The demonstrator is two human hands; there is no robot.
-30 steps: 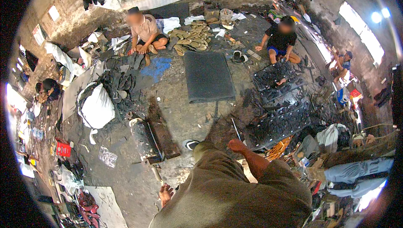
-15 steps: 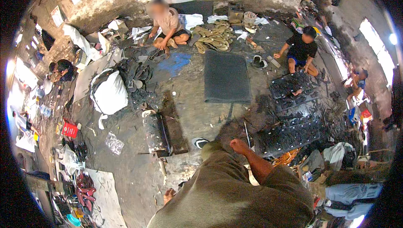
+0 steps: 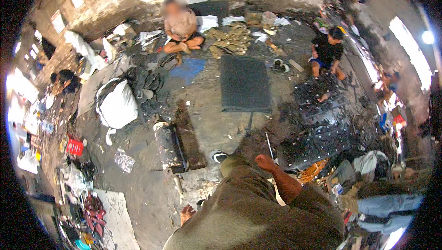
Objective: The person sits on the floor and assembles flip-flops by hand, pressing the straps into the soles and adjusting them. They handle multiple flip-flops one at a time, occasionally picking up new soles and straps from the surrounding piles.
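Observation:
My right hand [image 3: 264,161] hangs in front of my body on the right, its fingers curled in a loose fist; nothing shows in it. A thin pale rod [image 3: 269,144] is seen just beyond it. My left hand [image 3: 187,214] shows only partly beside my shirt [image 3: 258,213], low in the view, with its fingers a little apart and holding nothing. Beyond the left hand, a black-and-white shoe [image 3: 219,156] is on my foot. A dark, worn roll-like block [image 3: 169,146] lies on the floor ahead to the left.
A dark mat [image 3: 246,84] lies ahead. Black trays of small parts [image 3: 317,146] spread at right. A white sack [image 3: 119,105] and red crate [image 3: 74,146] stand left. Several people sit around, one person [image 3: 182,26] beside a pile of olive pieces [image 3: 230,40].
My view shifts slightly. My right hand moves a little to the right and down, and more of my left hand shows. The person at the back now sits more upright, arms drawn in.

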